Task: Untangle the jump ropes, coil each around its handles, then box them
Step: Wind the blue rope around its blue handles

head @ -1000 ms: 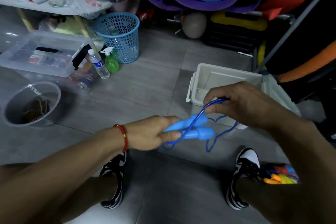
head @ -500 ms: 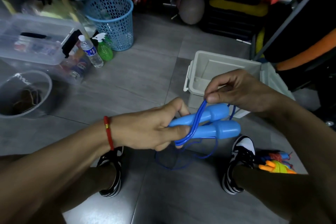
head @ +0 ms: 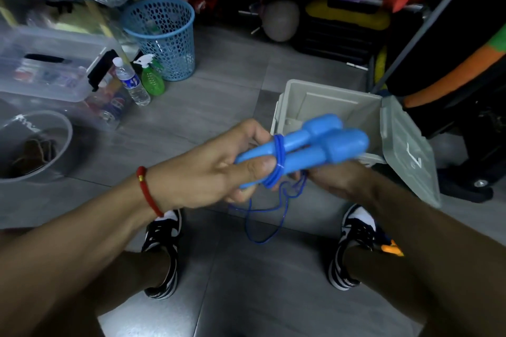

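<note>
My left hand [head: 219, 169] grips the two blue jump-rope handles [head: 323, 139] side by side at their thin ends, thick ends pointing away to the right. A few turns of thin blue rope [head: 278, 161] circle both handles just past my thumb. My right hand [head: 332, 180] sits under the handles, mostly hidden, pinching the rope below them. The slack rope [head: 257, 223] hangs in loops between my feet. An open grey box [head: 364, 115] with its lid [head: 408, 153] folded to the right stands on the floor just beyond my hands.
Both of my black-and-white shoes [head: 161, 252] rest on the grey tiled floor. Orange handles of other ropes [head: 391, 249] lie by my right shoe. At left stand a blue mesh basket [head: 161, 38], a water bottle [head: 131, 82], a green spray bottle [head: 152, 76], clear bins [head: 46, 65], and a bucket [head: 35, 145].
My right hand has gone from above the handles to beneath them, carrying the rope round. More turns lie around the handles and less slack hangs. The handles are raised and tilted up.
</note>
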Demonstrator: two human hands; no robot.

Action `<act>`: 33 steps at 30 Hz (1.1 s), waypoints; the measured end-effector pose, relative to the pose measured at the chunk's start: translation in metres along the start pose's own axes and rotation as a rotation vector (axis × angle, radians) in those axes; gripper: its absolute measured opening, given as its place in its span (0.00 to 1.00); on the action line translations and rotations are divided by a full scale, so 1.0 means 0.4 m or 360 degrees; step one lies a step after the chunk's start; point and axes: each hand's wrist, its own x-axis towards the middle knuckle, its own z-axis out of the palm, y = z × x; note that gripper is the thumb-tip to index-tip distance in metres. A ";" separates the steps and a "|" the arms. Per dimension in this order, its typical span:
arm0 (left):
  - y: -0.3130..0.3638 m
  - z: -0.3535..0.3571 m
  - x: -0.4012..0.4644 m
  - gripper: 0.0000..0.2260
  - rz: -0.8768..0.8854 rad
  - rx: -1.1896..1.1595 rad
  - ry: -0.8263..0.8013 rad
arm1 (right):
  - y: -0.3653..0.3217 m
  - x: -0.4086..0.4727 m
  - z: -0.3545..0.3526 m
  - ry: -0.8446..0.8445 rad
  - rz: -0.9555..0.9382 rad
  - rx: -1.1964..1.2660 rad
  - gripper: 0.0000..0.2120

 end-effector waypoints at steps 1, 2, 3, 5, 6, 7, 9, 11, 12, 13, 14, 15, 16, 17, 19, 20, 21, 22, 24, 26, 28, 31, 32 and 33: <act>-0.008 -0.016 0.004 0.09 -0.0013 -0.0025 0.0134 | 0.012 -0.004 0.028 0.0011 -0.0010 0.0075 0.11; -0.017 -0.034 0.010 0.11 -0.0028 -0.0034 0.0285 | 0.013 -0.009 0.055 -0.0008 -0.0030 0.0136 0.10; -0.027 -0.055 0.014 0.12 -0.0048 -0.0041 0.0453 | 0.008 -0.013 0.078 -0.0026 -0.0038 0.0134 0.11; -0.051 -0.092 0.023 0.13 -0.0093 -0.0094 0.0741 | -0.008 -0.026 0.109 -0.0041 -0.0021 -0.0007 0.13; -0.063 -0.105 0.028 0.13 -0.0110 -0.0082 0.0816 | -0.016 -0.033 0.123 -0.0056 0.0000 -0.0080 0.13; -0.076 -0.112 0.031 0.11 -0.0130 -0.0026 0.0855 | -0.015 -0.040 0.135 -0.0072 0.0017 -0.0145 0.12; -0.106 -0.121 0.038 0.10 -0.0174 0.0136 0.0899 | -0.024 -0.052 0.154 -0.0141 0.0104 -0.0233 0.12; -0.140 -0.126 0.041 0.11 -0.0201 0.0321 0.0907 | -0.038 -0.059 0.157 -0.0226 0.0288 -0.0151 0.16; -0.153 -0.128 0.042 0.11 -0.0212 0.0452 0.0914 | -0.046 -0.062 0.154 -0.0269 0.0388 -0.0044 0.17; -0.164 -0.130 0.042 0.12 -0.0225 0.0597 0.0936 | -0.049 -0.064 0.147 -0.0282 0.0482 0.0062 0.17; -0.171 -0.131 0.044 0.12 -0.0235 0.0740 0.0975 | -0.050 -0.064 0.140 -0.0256 0.0551 0.0129 0.17; -0.177 -0.131 0.047 0.13 -0.0242 0.0871 0.1017 | -0.048 -0.065 0.137 -0.0204 0.0604 0.0168 0.17; -0.182 -0.131 0.052 0.13 -0.0237 0.0979 0.1063 | -0.043 -0.067 0.138 -0.0145 0.0625 0.0193 0.18; -0.187 -0.132 0.058 0.12 -0.0219 0.1066 0.1108 | -0.035 -0.067 0.141 -0.0078 0.0624 0.0222 0.17; -0.191 -0.134 0.066 0.12 -0.0214 0.1168 0.1175 | -0.022 -0.066 0.147 0.0049 0.0648 0.0250 0.17; -0.194 -0.137 0.069 0.12 -0.0222 0.1196 0.1195 | -0.019 -0.065 0.149 0.0107 0.0671 0.0205 0.16; -0.199 -0.140 0.072 0.11 -0.0235 0.1214 0.1203 | -0.017 -0.065 0.150 0.0159 0.0680 0.0085 0.16; -0.203 -0.141 0.075 0.11 -0.0253 0.1226 0.1206 | -0.015 -0.065 0.149 0.0208 0.0649 -0.0124 0.14; -0.210 -0.144 0.080 0.11 -0.0288 0.1271 0.1192 | -0.027 -0.075 0.144 0.0230 0.0427 -0.0734 0.10; -0.219 -0.143 0.081 0.11 -0.0298 0.1339 0.1115 | -0.053 -0.092 0.143 0.0137 0.0103 -0.1195 0.09; -0.226 -0.137 0.083 0.11 -0.0335 0.1355 0.1013 | -0.094 -0.110 0.129 0.0016 -0.0051 -0.1542 0.13; -0.227 -0.111 0.093 0.12 -0.0402 0.1418 0.0725 | -0.125 -0.107 0.075 -0.0002 -0.0561 -0.2278 0.12; -0.226 -0.099 0.093 0.12 -0.0434 0.1440 0.0586 | -0.135 -0.107 0.058 0.0058 -0.0680 -0.2413 0.10; -0.222 -0.087 0.094 0.11 -0.0462 0.1469 0.0427 | -0.145 -0.107 0.042 0.0080 -0.0673 -0.2485 0.08</act>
